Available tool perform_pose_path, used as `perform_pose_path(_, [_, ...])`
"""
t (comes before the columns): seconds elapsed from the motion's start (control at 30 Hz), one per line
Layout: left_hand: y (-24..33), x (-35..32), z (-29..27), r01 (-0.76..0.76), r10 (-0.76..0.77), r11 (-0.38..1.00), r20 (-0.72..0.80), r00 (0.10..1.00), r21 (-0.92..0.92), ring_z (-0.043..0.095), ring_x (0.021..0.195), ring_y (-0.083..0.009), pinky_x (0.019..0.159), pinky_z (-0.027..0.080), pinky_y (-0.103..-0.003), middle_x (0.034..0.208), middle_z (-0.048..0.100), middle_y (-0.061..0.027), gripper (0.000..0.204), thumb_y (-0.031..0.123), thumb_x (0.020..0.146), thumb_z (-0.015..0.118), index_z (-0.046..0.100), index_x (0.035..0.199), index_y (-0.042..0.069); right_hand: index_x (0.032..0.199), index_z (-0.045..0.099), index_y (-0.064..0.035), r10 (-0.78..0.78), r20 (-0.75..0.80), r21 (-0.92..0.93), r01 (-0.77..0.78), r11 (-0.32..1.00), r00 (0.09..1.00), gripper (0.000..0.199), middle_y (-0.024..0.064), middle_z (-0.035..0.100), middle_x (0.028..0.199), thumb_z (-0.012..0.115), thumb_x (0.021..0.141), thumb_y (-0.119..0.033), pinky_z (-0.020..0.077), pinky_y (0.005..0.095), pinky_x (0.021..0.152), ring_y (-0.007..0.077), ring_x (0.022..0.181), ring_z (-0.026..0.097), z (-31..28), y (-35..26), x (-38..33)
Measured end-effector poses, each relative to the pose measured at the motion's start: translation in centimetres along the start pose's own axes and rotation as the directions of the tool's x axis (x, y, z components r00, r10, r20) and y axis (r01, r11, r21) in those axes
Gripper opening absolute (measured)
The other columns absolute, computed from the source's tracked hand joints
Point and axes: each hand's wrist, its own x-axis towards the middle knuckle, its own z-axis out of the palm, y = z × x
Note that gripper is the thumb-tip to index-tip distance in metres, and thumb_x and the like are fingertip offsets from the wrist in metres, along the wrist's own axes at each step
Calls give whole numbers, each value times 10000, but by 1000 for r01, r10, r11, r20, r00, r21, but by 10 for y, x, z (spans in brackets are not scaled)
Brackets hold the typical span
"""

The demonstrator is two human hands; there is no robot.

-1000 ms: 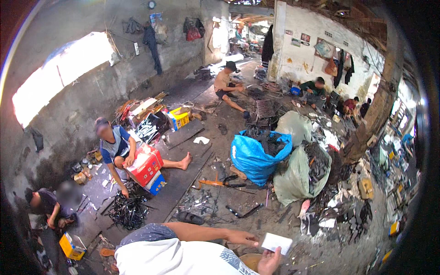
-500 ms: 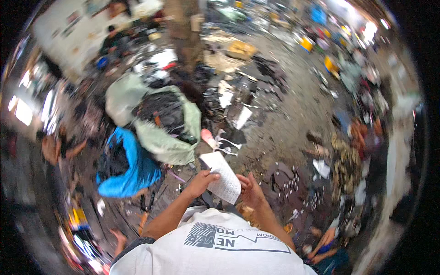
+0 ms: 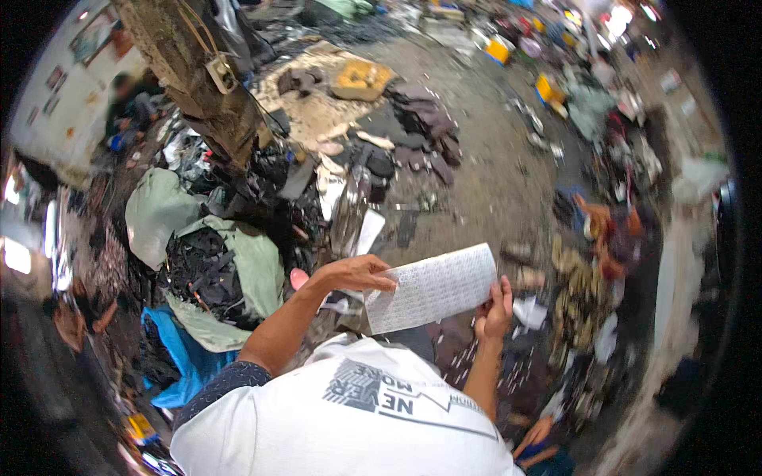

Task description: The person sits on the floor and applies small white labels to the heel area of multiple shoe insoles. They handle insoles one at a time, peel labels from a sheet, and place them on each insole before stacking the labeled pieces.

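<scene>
A white rectangular sheet (image 3: 432,285), covered in rows of small grey marks, is held out in front of my chest and slightly tilted. My left hand (image 3: 359,274) pinches its upper left corner, the thumb lying over the face. At the sheet's right edge, the curled fingers of my right hand (image 3: 495,311) grip the border; part of them is hidden behind it. Just left of my left hand, a pink rounded piece (image 3: 298,278) lies on the ground.
A pale green sack (image 3: 258,266) full of black scraps stands at left, beside a blue sack (image 3: 186,357). Behind rises a thick wooden post (image 3: 178,79). Dark flat pieces (image 3: 425,131) lie beyond the sheet. Other people (image 3: 615,238) sit around, one at right by a brownish heap (image 3: 575,301).
The sheet has turned from steep to nearly level, showing more of its face. Both hands have moved farther apart, and the view has swung to the right.
</scene>
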Motion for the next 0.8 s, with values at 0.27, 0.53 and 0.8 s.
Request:
perform_pose_path(0.27, [23,90,-139,-167,-155,915,-703,695,-367,644,925,-88,818,521,-269,1019,728,-4,393,338,947,801,715,1203,52,1302,655,4,154,428,-543,117,831,891,353,51,719,1112,709,1015,-195,590,308,829,139,948,693,169,-91,229])
perform_pose_path(0.53, [81,215,-325,-409,-103,857,-881,462,-314,677,846,-88,765,550,-260,992,751,-39,308,225,971,786,718,1166,-3,1068,724,-29,302,630,-608,214,765,716,226,8,714,928,690,1034,-250,509,271,656,83,797,638,358,-126,454])
perform_pose_path(0.8, [94,257,-493,-670,-180,641,-922,344,-375,705,818,-106,734,578,-284,999,761,-45,268,215,1007,741,718,1166,0,1050,739,-59,336,650,-597,183,781,682,243,-30,715,916,688,1045,-296,497,237,665,38,771,619,534,-106,586])
